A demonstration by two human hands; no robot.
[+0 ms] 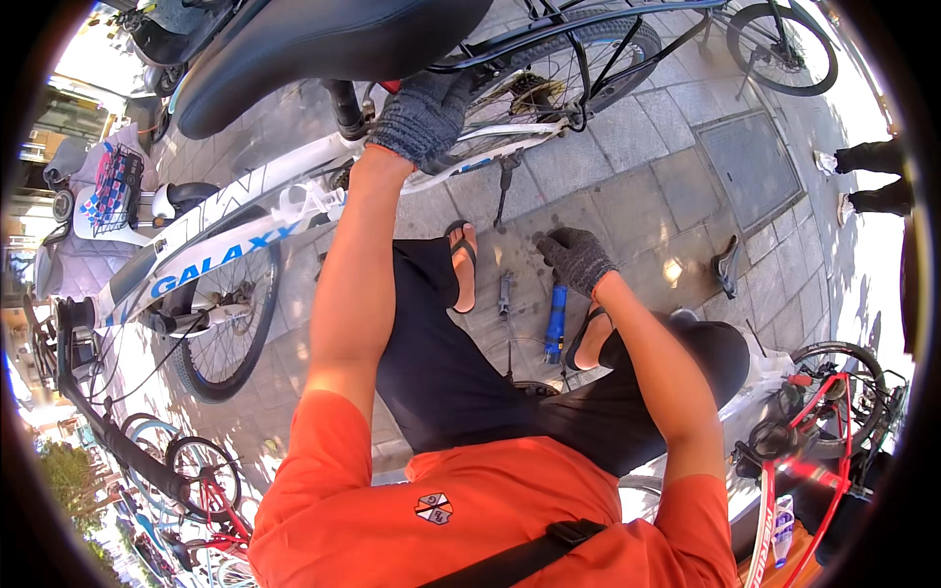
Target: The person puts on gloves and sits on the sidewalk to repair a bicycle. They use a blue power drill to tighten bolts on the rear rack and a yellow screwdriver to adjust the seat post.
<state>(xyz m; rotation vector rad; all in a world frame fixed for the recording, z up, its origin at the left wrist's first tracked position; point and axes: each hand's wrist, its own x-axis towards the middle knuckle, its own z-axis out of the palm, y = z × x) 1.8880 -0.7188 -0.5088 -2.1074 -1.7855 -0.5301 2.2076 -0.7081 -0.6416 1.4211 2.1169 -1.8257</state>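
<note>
A white bicycle point(245, 181) with blue lettering stands in front of me, its black saddle point(314, 59) near the top. My left hand point(421, 118), in a grey knit glove, is closed around part of this bicycle just behind the seat post, by the front of the black rear rack point(627, 12). Its fingertips are partly hidden there. My right hand point(578, 260), gloved too, hovers above the paving with its fingers bunched; whatever they might hold cannot be made out. Below it lies a blue cylinder with a black end point(557, 318). A small grey tool point(505, 294) lies between my feet.
The bicycle's kickstand point(506, 186) reaches down to the paving. A black saddle-shaped part point(726, 267) lies on the right. A red-and-white bicycle point(833, 431) stands at lower right, other bicycles point(206, 480) at lower left. A person's dark-clothed legs point(872, 176) show at the right edge.
</note>
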